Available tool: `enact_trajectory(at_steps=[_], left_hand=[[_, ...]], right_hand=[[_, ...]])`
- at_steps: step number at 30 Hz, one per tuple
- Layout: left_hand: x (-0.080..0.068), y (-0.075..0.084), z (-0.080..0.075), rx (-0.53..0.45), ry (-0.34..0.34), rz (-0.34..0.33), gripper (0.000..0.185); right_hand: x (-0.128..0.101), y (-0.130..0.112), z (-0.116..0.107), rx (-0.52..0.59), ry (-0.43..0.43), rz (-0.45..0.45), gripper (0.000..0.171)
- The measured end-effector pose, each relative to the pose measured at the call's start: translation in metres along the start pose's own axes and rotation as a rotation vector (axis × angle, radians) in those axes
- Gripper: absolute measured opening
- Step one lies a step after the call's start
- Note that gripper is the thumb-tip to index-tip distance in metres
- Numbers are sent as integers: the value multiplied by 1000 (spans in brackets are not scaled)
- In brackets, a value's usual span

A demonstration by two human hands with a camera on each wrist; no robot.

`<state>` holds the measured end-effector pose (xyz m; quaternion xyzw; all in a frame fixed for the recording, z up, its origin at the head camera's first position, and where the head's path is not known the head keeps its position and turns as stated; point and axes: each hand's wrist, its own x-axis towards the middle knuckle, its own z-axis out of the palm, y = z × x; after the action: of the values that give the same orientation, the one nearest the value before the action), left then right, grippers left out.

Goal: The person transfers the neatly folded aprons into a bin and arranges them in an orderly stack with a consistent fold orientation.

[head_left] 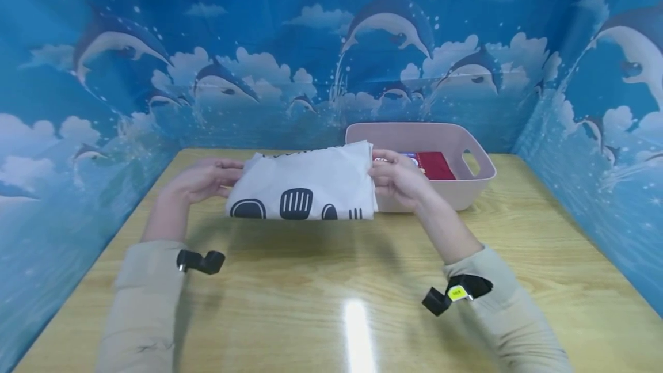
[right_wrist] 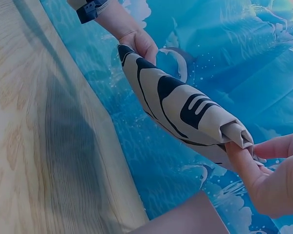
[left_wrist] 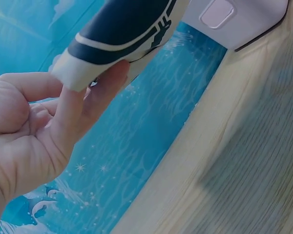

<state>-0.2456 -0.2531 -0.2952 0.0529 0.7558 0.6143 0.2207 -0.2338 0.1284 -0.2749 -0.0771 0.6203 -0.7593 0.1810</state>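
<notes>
A folded white cloth (head_left: pixel 311 180) with black printed shapes is held up above the table between both hands. The left hand (head_left: pixel 209 178) pinches its left end, thumb on one face and fingers on the other, as the left wrist view shows. At the right end the right hand (head_left: pixel 399 176) grips the folded layers; in the right wrist view the fingers (right_wrist: pixel 244 165) and thumb close on the layered edge. Behind the right hand stands a pale pink plastic basket (head_left: pixel 414 131) holding a folded dark red cloth (head_left: pixel 436 166).
The light wooden table (head_left: pixel 290 292) runs up to a blue curtain (head_left: pixel 290 45) printed with dolphins and clouds, which hangs at the back and both sides. The basket has a cut-out handle at its right end. Dark camera mounts (head_left: pixel 199 261) sit on both wrists.
</notes>
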Motion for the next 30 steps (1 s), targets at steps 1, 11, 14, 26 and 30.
enact_trajectory(at_steps=[1, 11, 14, 26, 30], left_hand=[[1, 0, 1, -1, 2, 2, 64], [11, 4, 10, -74, 14, 16, 59], [13, 7, 12, -85, -3, 29, 61], [28, 19, 25, -92, 5, 17, 59], [33, 24, 30, -104, 10, 11, 61]], right_hand=[[0, 0, -1, -2, 3, 0, 51], [-4, -3, -8, -16, 34, 8, 52], [-5, -6, -10, -27, 36, -3, 52], [-7, -14, -28, -50, 81, 12, 54], [-8, -15, -33, -63, 95, 10, 55]])
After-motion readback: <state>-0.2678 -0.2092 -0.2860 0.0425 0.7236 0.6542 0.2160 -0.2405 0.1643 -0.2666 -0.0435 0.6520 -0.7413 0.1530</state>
